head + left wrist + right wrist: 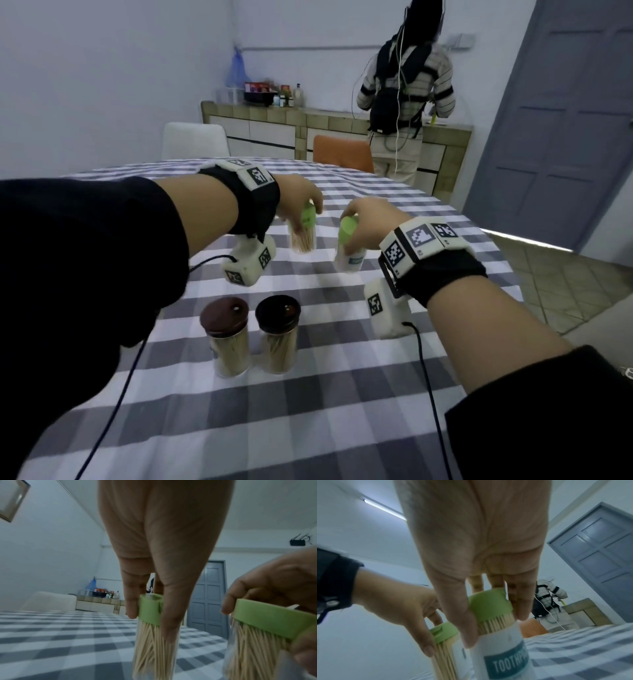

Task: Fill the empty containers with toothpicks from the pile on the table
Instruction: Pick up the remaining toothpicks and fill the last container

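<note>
While both forearms reached out over the checked tablecloth [342, 394], each hand gripped one green-capped container from above. The left hand [298, 198] had its fingers [132, 601] and thumb curled down around the green cap [150, 608] of the left container [303, 238], a clear cylinder packed with pale toothpicks [152, 650]; whether its base touched the cloth could not be told. The right hand [370, 216] clamped the right container [351, 255] the same way, thumb and fingers [520, 601] pressing either side of its cap [489, 605]; this cylinder carried a white label [505, 660] with teal lettering. The two containers were held near each other, not touching. Nearer the person stood two more clear cylindrical jars, both full of toothpicks: one with a reddish-brown lid [224, 317] and, just beside it, one with a darker lid [278, 313], each lid round with a small hole. They stood apart from both hands. White marker blocks and black straps sat on both wrists, with cables trailing. Beyond the table were a white chair [195, 140], an orange chair [342, 152], a tiled counter [274, 116], a grey door [565, 120] and a second person [406, 92] facing away.
</note>
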